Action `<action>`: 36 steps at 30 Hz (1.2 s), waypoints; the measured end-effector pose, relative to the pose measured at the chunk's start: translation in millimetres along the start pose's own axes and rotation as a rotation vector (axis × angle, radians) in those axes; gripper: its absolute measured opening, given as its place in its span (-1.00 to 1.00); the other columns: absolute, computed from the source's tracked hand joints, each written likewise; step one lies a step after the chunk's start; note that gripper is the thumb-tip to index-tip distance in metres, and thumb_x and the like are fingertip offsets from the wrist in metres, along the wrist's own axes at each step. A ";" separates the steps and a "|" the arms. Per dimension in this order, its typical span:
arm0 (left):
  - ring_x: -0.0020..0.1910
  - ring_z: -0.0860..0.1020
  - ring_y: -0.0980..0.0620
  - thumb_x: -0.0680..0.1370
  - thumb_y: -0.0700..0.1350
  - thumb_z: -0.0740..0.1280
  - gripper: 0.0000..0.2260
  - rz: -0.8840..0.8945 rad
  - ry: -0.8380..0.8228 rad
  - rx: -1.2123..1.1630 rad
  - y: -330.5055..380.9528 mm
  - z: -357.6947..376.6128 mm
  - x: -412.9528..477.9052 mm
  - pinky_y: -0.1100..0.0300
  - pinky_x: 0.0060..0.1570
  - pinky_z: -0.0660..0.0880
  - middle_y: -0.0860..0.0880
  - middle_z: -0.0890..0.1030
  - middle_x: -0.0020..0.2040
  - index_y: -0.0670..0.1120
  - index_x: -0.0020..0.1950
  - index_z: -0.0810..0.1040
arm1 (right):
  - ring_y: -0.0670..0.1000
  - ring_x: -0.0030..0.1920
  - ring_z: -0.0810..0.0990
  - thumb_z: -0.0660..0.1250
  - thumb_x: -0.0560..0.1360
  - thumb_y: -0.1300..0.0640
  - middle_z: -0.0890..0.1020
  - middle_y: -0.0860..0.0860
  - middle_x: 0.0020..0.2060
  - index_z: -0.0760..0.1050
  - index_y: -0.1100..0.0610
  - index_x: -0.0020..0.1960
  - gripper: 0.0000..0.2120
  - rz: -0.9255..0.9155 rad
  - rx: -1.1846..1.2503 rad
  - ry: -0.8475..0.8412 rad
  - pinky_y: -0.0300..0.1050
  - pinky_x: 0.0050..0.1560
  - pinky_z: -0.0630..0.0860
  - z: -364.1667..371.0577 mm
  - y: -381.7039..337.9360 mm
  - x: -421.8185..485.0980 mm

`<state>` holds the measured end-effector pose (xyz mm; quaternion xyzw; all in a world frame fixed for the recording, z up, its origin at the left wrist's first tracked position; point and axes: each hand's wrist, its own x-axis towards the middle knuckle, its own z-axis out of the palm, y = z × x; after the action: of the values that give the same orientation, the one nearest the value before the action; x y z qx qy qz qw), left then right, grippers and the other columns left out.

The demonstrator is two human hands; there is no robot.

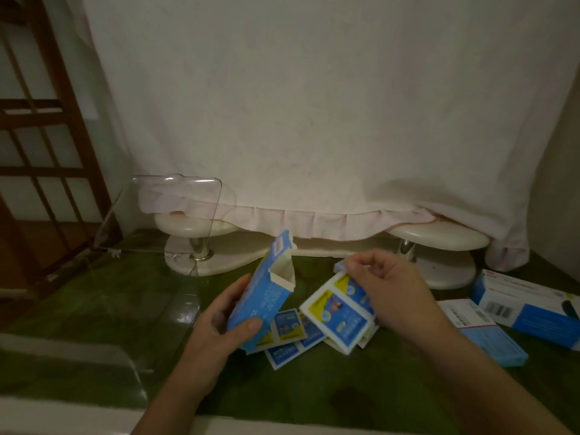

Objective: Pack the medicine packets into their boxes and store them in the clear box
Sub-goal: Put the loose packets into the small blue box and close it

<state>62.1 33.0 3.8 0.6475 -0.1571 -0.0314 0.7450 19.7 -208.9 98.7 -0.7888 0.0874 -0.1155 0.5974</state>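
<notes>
Holding blue cardboard medicine box (266, 293) in my left grip (219, 321), open mouth up, just beside my right grip (389, 287), which pinches stack of blue-yellow packets (339, 315). I'd square stack, lead narrow edge, clear flaps. Left of left grip stands clear plastic box (185, 313).

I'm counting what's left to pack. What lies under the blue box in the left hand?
Loose blue-and-yellow packets lie on the green surface beneath the blue box. The box and the stack in the right hand cover part of them, so their number is unclear.
</notes>
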 end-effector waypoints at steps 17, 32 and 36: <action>0.17 0.63 -0.02 0.16 0.04 0.64 -0.22 -0.022 -0.054 0.067 -4.8 -1.4 2.9 0.09 -0.03 0.64 0.21 0.61 0.19 0.29 0.34 0.46 | -0.13 -0.56 0.52 0.36 0.55 0.23 0.62 0.10 -0.16 0.55 0.09 0.09 -0.87 -0.016 0.021 0.085 -0.21 -0.58 0.45 3.5 1.1 9.8; 0.12 0.64 0.04 0.33 -0.12 0.59 -0.30 -0.025 -0.051 0.109 -8.4 -2.6 2.9 0.15 -0.06 0.63 0.09 0.54 0.26 0.26 0.38 0.41 | -0.12 -0.45 0.58 0.31 0.57 0.21 0.69 0.02 -0.21 0.60 0.10 0.04 -0.89 -0.015 0.011 -0.083 -0.19 -0.47 0.53 27.3 5.0 -6.4; 0.13 0.63 0.05 0.27 0.00 0.58 -0.28 -0.024 -0.050 0.113 -10.1 -4.5 3.4 0.14 -0.03 0.63 0.19 0.55 0.23 0.31 0.37 0.42 | -0.14 -0.26 0.60 0.38 0.52 0.21 0.66 -0.09 -0.08 0.59 -0.04 0.07 -0.80 -0.082 -0.007 -0.031 -0.36 -0.37 0.46 27.0 9.9 -6.6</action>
<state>68.1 34.9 -5.9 0.6894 -0.1694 -0.0476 0.7027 21.1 -184.8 81.7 -0.7954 0.0464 -0.1274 0.5908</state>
